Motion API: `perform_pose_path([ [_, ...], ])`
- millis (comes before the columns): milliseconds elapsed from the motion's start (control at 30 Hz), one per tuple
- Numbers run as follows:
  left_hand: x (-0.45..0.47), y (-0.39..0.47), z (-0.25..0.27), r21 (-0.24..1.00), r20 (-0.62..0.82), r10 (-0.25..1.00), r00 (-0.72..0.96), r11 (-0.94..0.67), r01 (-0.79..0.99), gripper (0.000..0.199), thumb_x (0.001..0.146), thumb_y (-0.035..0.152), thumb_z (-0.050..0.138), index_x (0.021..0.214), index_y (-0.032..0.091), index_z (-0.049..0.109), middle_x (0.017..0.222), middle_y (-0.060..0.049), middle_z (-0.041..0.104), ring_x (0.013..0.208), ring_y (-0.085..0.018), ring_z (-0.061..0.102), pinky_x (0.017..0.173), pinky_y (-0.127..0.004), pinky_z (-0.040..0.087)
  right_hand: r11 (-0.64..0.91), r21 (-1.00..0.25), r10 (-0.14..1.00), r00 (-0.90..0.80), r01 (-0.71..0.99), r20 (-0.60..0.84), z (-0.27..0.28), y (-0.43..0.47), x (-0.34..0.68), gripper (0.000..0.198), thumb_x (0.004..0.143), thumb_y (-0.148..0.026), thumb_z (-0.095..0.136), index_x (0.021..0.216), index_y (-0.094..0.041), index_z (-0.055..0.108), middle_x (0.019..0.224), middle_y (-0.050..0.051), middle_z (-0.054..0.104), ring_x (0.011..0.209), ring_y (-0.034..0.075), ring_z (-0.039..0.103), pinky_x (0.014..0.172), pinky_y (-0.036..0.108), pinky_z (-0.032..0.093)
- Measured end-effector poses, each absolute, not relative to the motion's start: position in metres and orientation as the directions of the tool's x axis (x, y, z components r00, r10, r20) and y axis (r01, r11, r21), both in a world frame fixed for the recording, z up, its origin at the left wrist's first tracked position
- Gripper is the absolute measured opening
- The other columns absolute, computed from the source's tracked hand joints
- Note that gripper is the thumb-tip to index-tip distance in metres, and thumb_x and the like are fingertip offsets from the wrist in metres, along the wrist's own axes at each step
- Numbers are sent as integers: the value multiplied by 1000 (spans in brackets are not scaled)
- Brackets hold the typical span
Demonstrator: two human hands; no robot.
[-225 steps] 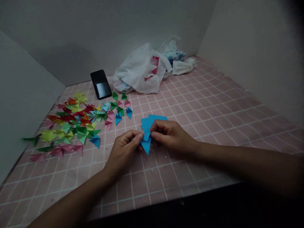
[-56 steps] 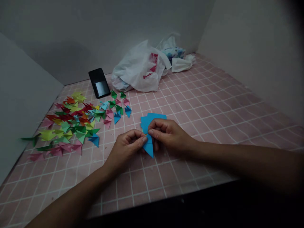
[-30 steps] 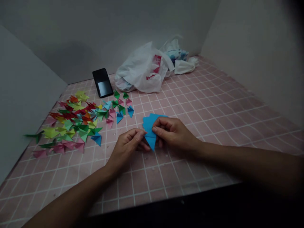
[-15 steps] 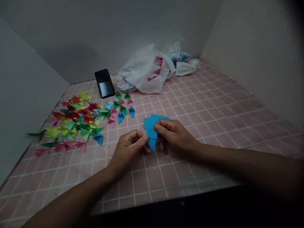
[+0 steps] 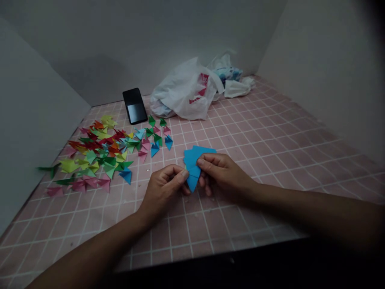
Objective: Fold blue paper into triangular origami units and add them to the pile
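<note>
Blue folded paper (image 5: 194,160) is held between my two hands, just above the pink checked tablecloth. It looks like several overlapping layers fanned out at the top, with a point at the bottom. My left hand (image 5: 168,182) pinches its lower left edge between thumb and fingers. On the other side, my right hand (image 5: 224,172) grips the right edge, thumb on top and fingertips partly behind the paper. Left of my hands lies a spread of folded paper cranes (image 5: 102,154) in red, yellow, green, pink and blue.
A black phone (image 5: 135,106) leans at the back left. Beside it sits a white plastic bag (image 5: 183,92) with red print, then a blue-patterned packet (image 5: 230,73) and crumpled white material (image 5: 237,88). Pale walls border the tablecloth (image 5: 270,132) at the back and both sides.
The view has shifted slightly, so the things appear a little further right. Both hands keep their hold on the blue paper; the right hand's lower fingers have shifted slightly beneath it.
</note>
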State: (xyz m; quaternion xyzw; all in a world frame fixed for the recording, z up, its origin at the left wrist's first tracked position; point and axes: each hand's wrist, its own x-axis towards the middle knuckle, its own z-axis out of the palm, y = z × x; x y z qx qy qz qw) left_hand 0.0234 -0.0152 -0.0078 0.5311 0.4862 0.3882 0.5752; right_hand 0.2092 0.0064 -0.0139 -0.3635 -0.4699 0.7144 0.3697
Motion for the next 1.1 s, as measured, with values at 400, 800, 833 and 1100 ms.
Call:
perform_pose_path([
  [400, 23, -16, -6, 989, -124, 962, 244, 99, 112, 27, 92, 37, 60, 72, 18, 64, 60, -1, 67, 58, -13, 62, 62, -26, 50, -274, -959, 831, -520, -78, -196, -18, 6, 211, 27, 87, -37, 67, 71, -18, 56, 55, -4, 62, 39, 7, 54, 38, 18, 40],
  [800, 25, -16, -8, 986, -142, 956, 255, 115, 119, 23, 88, 36, 65, 74, 18, 66, 59, 0, 65, 55, -12, 60, 59, -25, 48, -263, -958, 846, -505, -118, -170, -18, 9, 210, 34, 89, -47, 67, 73, -19, 57, 49, -4, 58, 39, 8, 51, 39, 19, 38],
  [833, 25, -16, -8, 985, -144, 954, 261, 113, 130, 23, 88, 36, 65, 74, 18, 66, 58, 0, 65, 55, -12, 60, 58, -25, 47, -260, -959, 845, -507, -115, -169, -18, 10, 210, 32, 88, -44, 68, 73, -19, 56, 49, -4, 58, 39, 8, 50, 39, 18, 37],
  [1100, 23, -13, -7, 991, -131, 970, 204, 127, 33, 24, 88, 36, 66, 73, 17, 66, 60, 0, 66, 53, -11, 60, 57, -23, 48, -251, -950, 897, -414, -187, -155, -11, 14, 214, 32, 93, -46, 63, 79, -18, 58, 62, -2, 65, 44, 8, 59, 42, 19, 46],
])
